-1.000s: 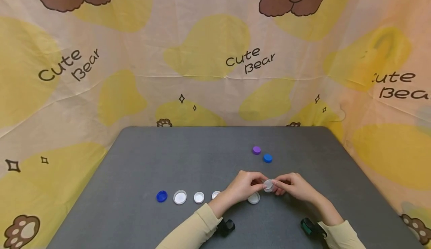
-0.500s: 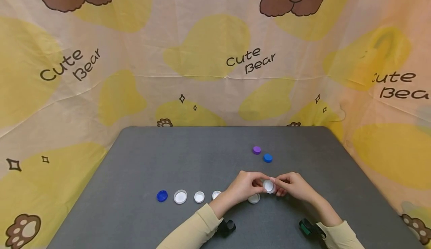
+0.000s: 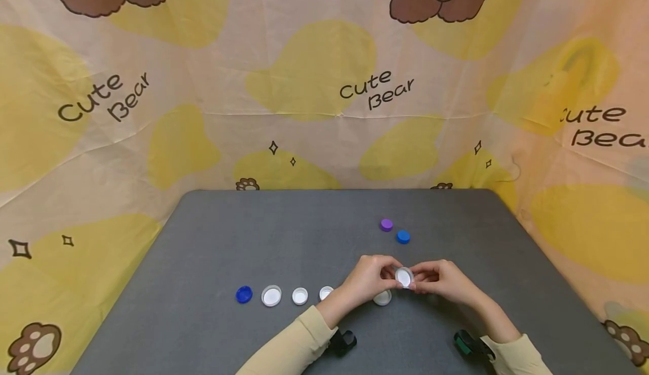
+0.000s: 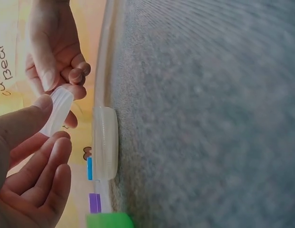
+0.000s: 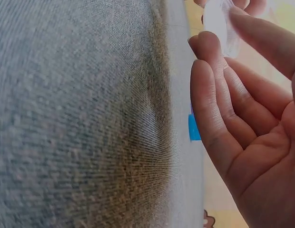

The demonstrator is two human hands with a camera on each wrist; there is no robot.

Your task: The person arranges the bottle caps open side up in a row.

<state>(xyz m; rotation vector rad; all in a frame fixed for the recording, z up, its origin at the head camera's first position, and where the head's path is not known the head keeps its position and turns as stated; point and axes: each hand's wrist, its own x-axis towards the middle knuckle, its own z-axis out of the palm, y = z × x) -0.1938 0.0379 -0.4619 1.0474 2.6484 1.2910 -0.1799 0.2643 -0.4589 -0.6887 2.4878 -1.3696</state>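
Above the grey table, a translucent white bottle cap (image 3: 404,277) is held up between both hands, its hollow side towards the head camera. My left hand (image 3: 361,280) pinches it by the left edge; in the left wrist view the cap (image 4: 58,110) is between thumb and fingers. My right hand (image 3: 447,282) pinches the opposite edge, and the right wrist view has the thumb against the cap (image 5: 216,23). Just below the left fingers lies another white cap (image 3: 382,298), partly covered. The left forearm partly hides a smaller white cap (image 3: 325,293).
Left along the row lie a dark blue cap (image 3: 244,294), a large white cap (image 3: 271,296) and a small white cap (image 3: 299,296). Farther back are purple (image 3: 386,225) and blue (image 3: 403,237) caps. Something green (image 4: 109,220) shows in the left wrist view.
Between the hands the white cap has turned, so its hollow side now faces the head camera. The right fingers have shifted their grip to its right edge. Caps on the table stay put.
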